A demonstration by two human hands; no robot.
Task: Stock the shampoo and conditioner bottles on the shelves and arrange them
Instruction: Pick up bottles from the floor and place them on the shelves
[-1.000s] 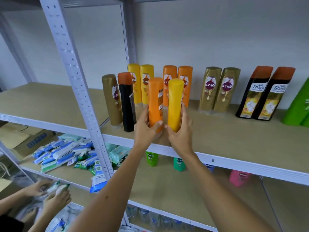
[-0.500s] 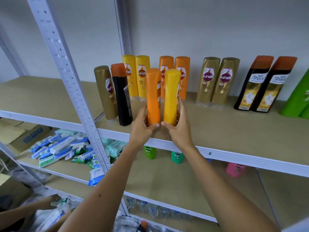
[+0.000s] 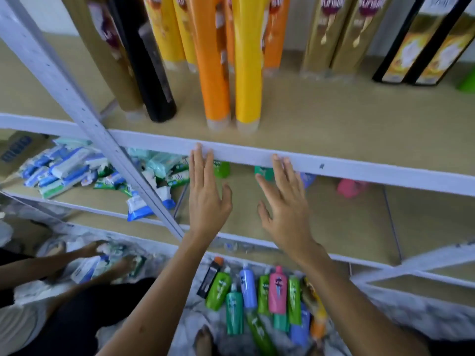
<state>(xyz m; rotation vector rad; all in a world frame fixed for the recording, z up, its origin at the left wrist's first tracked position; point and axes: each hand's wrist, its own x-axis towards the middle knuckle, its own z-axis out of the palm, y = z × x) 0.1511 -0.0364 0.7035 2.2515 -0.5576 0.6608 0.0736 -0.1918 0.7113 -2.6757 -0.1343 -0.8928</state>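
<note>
The orange bottle [image 3: 214, 60] and yellow bottle [image 3: 248, 60] look like glossy, smooth plastic, each standing on a clear cap. The black bottle [image 3: 151, 65] has a duller sheen, and the gold bottles [image 3: 334, 37] a soft metallic lustre — likely plastic too, though blur hides detail. The shelf board [image 3: 334, 119] is matt, fibrous tan board. Its rail [image 3: 359, 168] and the perforated upright [image 3: 77, 104] are painted metal, pale and smooth. The wipe packs [image 3: 64, 168] are shiny plastic film, the box [image 3: 15, 152] plain cardboard.
</note>
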